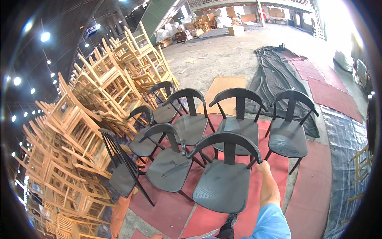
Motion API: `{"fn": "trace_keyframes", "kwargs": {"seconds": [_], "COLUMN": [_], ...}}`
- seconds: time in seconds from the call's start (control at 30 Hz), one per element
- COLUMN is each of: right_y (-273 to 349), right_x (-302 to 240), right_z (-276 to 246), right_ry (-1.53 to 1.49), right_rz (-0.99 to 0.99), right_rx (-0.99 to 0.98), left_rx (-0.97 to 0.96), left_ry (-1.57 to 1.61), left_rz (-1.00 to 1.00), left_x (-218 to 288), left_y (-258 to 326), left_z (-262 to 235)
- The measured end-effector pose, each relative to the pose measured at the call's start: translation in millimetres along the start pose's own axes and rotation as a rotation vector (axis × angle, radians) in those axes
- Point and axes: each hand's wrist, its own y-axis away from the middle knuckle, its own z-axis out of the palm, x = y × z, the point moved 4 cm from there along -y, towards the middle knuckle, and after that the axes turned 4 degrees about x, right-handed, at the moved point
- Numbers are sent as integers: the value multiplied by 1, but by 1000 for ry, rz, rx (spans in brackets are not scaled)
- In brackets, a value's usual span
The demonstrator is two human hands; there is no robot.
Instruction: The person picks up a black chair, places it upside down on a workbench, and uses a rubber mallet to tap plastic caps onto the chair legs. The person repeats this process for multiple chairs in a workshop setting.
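A black wooden chair point(221, 185) with a curved backrest stands directly before me. My right hand point(262, 167) is closed round the right end of its curved top rail. Only a sliver of my left hand point(156, 236) shows at the bottom edge, its fingers cut off from view. To the left of the near chair is another black chair point(167, 169) with pale smudges on its seat. Behind them stand a black chair point(238, 133) and, farther right, one more black chair point(287, 141). A spindle-backed black chair point(124, 179) sits at the far left of the group.
Tall stacks of unfinished wooden chairs point(85, 149) rise on the left. Red matting point(306, 191) covers the floor here. A crumpled black sheet point(274, 73) and a brown board point(225, 91) lie beyond the chairs. Blue-grey sheeting point(346, 143) runs along the right.
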Motion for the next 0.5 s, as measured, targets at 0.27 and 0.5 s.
{"fn": "trace_keyframes", "kwargs": {"seconds": [0.27,0.5], "right_y": [19,130], "right_x": [0,14], "right_z": [0,-17], "right_ry": [-64,-76], "right_rz": [72,17], "right_rx": [141,165], "left_rx": [41,33], "left_ry": [167,280], "left_rz": [263,805], "left_x": [206,341], "left_y": [46,23], "left_z": [-36,-25]}}
